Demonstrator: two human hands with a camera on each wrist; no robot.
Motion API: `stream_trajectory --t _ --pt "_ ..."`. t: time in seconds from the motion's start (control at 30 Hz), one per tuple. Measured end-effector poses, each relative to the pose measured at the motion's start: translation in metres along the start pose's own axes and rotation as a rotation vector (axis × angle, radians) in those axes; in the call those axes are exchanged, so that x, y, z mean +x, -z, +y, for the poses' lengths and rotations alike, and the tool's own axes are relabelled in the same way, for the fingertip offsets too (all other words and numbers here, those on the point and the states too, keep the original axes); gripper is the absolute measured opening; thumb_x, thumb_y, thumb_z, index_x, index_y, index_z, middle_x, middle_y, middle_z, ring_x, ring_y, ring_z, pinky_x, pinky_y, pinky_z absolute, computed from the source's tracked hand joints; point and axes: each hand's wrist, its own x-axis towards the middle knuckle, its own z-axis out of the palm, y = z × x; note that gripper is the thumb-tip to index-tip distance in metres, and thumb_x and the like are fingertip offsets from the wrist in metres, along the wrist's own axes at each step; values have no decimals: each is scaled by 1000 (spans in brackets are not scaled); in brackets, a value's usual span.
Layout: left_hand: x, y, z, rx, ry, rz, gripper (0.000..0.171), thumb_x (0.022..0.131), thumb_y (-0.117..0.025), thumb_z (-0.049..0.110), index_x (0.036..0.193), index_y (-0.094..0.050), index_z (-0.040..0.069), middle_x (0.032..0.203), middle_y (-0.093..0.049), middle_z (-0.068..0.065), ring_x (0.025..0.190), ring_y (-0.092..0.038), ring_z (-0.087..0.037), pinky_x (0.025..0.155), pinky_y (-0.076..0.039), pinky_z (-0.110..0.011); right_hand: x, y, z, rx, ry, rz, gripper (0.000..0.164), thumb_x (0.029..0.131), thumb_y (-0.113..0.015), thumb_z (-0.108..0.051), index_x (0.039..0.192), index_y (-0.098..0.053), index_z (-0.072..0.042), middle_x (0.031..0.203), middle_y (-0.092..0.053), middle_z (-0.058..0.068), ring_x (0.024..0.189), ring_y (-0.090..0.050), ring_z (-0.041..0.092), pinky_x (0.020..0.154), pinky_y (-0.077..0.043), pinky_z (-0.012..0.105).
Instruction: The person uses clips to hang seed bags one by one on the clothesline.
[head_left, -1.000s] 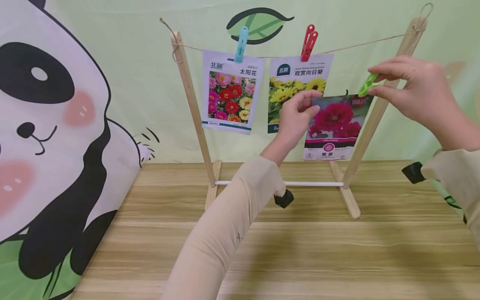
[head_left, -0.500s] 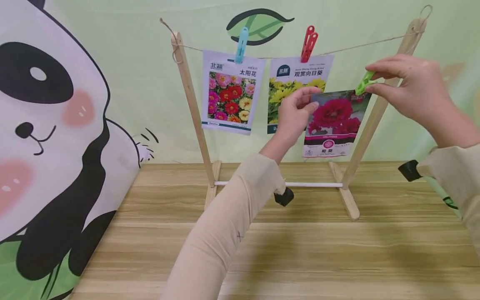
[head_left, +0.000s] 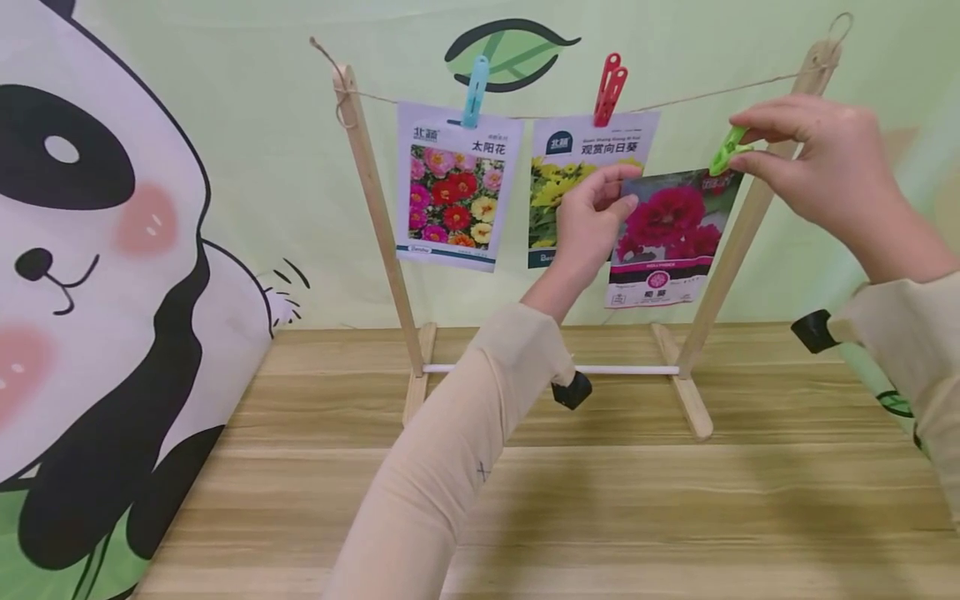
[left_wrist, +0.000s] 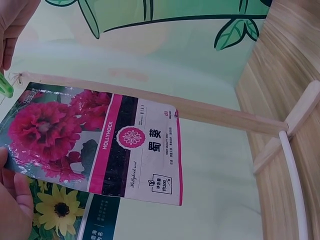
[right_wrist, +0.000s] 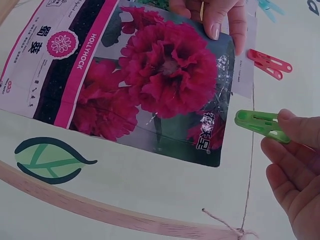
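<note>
My left hand (head_left: 588, 221) pinches the upper left edge of a hollyhock seed packet (head_left: 667, 229) with a dark pink flower on it. The packet hangs below the twine (right_wrist: 251, 165), in front of a sunflower packet (head_left: 551, 179). Between thumb and fingers my right hand (head_left: 821, 171) pinches a green clothespin (head_left: 727, 152). In the right wrist view its tip lies just off the packet's top edge, and the clothespin (right_wrist: 260, 122) overlaps the twine. A red clothespin (head_left: 611, 92) holds the sunflower packet on the twine.
A blue clothespin (head_left: 475, 93) holds another flower packet (head_left: 453, 196) at left. The twine runs between two wooden posts (head_left: 378, 208), joined low down by a white rod (head_left: 630, 370). The rack stands on a wood-grain table (head_left: 315, 500) before a panda-print backdrop (head_left: 247, 150).
The hollyhock packet has risen slightly in my left hand. My right hand, with the green clothespin, has moved up a little and slightly left.
</note>
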Motion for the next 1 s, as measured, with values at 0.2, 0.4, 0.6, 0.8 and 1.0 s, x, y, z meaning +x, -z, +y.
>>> stream_trajectory --t 0.2,0.4,0.6,0.8,1.0 --pt "1 -3 2 4 0 15 23 85 -57 9 104 -62 20 94 -60 6 83 -52 -2 68 -44 -9 3 2 1 -13 6 6 30 79 -64 -6 108 -62 -1 99 -63 18 79 -27 -24 66 -24 5" --pt "1 -6 3 11 0 28 23 85 -57 11 104 -62 21 95 -59 7 84 -52 -2 68 -44 -9 6 5 0 -24 -6 3 30 79 -63 -7 109 -62 -2 101 -63 18 78 -27 -25 66 -24 6" --pt "3 -8 4 15 -6 37 23 85 -57 11 104 -62 21 95 -59 7 85 -51 -2 69 -44 -8 9 6 1 -25 -23 1 31 80 -63 -8 111 -61 -3 103 -63 17 76 -28 -24 66 -24 6" --pt "3 -10 6 8 -11 38 23 85 -57 10 104 -62 21 95 -59 7 85 -50 -2 69 -43 -8 12 7 2 -22 -44 -2 31 81 -62 -9 111 -61 -3 104 -63 17 75 -28 -24 67 -24 5" --pt "4 -11 8 12 -26 41 23 85 -56 10 104 -61 21 93 -59 6 82 -50 -2 68 -43 -8 14 8 2 -31 -63 2 30 81 -62 -10 111 -62 -4 101 -63 19 74 -29 -24 67 -24 6"
